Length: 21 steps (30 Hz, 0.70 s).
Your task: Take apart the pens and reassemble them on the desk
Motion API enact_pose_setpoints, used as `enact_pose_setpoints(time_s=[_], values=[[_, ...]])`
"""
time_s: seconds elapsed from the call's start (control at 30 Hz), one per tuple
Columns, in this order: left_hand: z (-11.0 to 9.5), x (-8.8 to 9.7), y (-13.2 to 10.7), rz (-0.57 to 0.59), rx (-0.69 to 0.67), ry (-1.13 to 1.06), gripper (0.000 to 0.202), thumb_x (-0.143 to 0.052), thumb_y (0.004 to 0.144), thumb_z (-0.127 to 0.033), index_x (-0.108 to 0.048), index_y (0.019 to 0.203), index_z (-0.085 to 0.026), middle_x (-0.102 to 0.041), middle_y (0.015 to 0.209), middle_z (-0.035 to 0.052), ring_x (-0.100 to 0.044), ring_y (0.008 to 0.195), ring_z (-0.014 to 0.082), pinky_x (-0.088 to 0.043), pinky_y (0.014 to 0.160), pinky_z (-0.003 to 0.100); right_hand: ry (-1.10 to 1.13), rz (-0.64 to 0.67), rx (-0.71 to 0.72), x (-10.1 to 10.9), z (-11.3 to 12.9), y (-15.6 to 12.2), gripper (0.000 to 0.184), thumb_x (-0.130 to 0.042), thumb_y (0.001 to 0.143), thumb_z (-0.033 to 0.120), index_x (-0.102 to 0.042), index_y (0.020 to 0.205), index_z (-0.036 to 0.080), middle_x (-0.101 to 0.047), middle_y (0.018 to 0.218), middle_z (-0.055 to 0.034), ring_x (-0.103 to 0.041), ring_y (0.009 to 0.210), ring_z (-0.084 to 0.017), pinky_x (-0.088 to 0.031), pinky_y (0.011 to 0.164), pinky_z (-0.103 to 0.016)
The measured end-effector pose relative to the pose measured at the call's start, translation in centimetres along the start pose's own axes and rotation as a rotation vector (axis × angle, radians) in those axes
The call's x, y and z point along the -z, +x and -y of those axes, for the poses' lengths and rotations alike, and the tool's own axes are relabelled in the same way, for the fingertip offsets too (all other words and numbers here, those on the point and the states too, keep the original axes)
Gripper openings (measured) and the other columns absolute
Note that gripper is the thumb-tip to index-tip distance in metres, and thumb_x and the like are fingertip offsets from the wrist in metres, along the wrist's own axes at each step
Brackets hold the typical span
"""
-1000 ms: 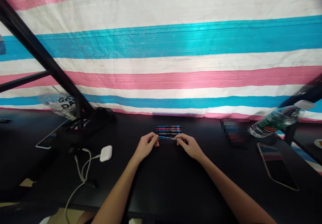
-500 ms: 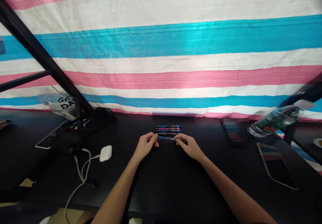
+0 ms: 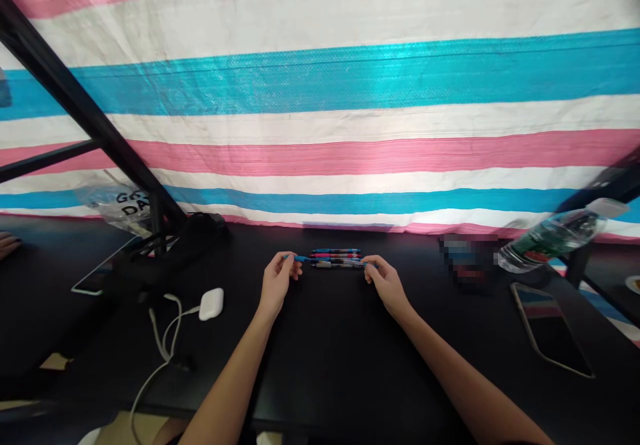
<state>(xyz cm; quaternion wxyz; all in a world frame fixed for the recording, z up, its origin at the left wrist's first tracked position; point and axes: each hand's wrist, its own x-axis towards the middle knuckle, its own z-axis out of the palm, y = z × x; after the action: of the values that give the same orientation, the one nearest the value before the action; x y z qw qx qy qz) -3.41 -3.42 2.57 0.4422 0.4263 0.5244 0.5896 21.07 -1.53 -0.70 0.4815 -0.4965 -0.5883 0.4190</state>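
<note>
left grip pinches blue pen at barrel; right grip narrow at pen row; light, stiff, slick.

Figure: bare left forearm and right forearm, both smooth and tapering toward narrow wrists. The left hand and right hand are slim, with long, slender fingers.

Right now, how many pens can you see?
4 visible: a blue pen pinched in the left hand; a second blue pen, a pink pen and a grey pen lying in a tight row, the grey pen's end by the right hand. Another may be hidden.
</note>
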Motion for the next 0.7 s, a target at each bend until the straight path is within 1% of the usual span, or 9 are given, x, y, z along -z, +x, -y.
enact_pose_setpoints(time_s=[0.07,0.17,0.27,0.57,0.7], values=[[0.01,-0.06,-0.06,0.029,0.001,0.018,0.031,-0.060,0.078,-0.044,-0.059,0.087,-0.015,-0.062,0.068,0.0025,-0.057,0.059,0.0127,-0.044,0.053,0.025,0.041,0.002,-0.005,-0.01,-0.20,0.08,0.026,-0.050,0.083,0.042,-0.059,0.091,0.019,-0.047,0.058,0.0025,-0.048,0.055,-0.014,-0.041,0.055,-0.026],[-0.01,-0.19,-0.18,0.097,0.005,0.072,0.030,-0.060,0.079,-0.043,-0.060,0.086,-0.015,-0.063,0.068,0.0028,-0.057,0.059,0.0127,-0.044,0.053,0.025,0.013,0.055,-0.008,-0.01,-0.21,0.07,0.026,-0.049,0.084,0.041,-0.060,0.092,0.019,-0.048,0.060,0.0017,-0.048,0.057,-0.014,-0.040,0.055,-0.026],[-0.09,-0.22,-0.21,0.117,-0.002,0.107,0.030,-0.060,0.079,-0.044,-0.060,0.087,-0.015,-0.064,0.068,0.0031,-0.056,0.059,0.0127,-0.044,0.053,0.024,-0.013,0.078,-0.013,0.02,-0.10,0.02,0.026,-0.048,0.084,0.041,-0.060,0.092,0.019,-0.049,0.061,0.0011,-0.048,0.057,-0.014,-0.039,0.055,-0.026],[-0.35,-0.28,-0.30,0.114,-0.016,0.113,0.030,-0.060,0.081,-0.043,-0.061,0.089,-0.014,-0.062,0.068,0.0030,-0.054,0.059,0.0119,-0.043,0.052,0.023,-0.025,0.083,-0.016,0.03,-0.19,0.12,0.025,-0.048,0.084,0.039,-0.061,0.092,0.019,-0.051,0.062,0.0009,-0.049,0.057,-0.014,-0.040,0.056,-0.026],[-0.09,0.12,0.03,0.041,-0.067,0.082,0.031,-0.059,0.082,-0.044,-0.062,0.090,-0.014,-0.060,0.067,0.0019,-0.052,0.058,0.0110,-0.042,0.053,0.023,-0.020,0.070,-0.013,0.03,-0.19,0.07,0.025,-0.050,0.083,0.039,-0.062,0.092,0.019,-0.052,0.062,0.0010,-0.050,0.058,-0.014,-0.040,0.057,-0.026]])
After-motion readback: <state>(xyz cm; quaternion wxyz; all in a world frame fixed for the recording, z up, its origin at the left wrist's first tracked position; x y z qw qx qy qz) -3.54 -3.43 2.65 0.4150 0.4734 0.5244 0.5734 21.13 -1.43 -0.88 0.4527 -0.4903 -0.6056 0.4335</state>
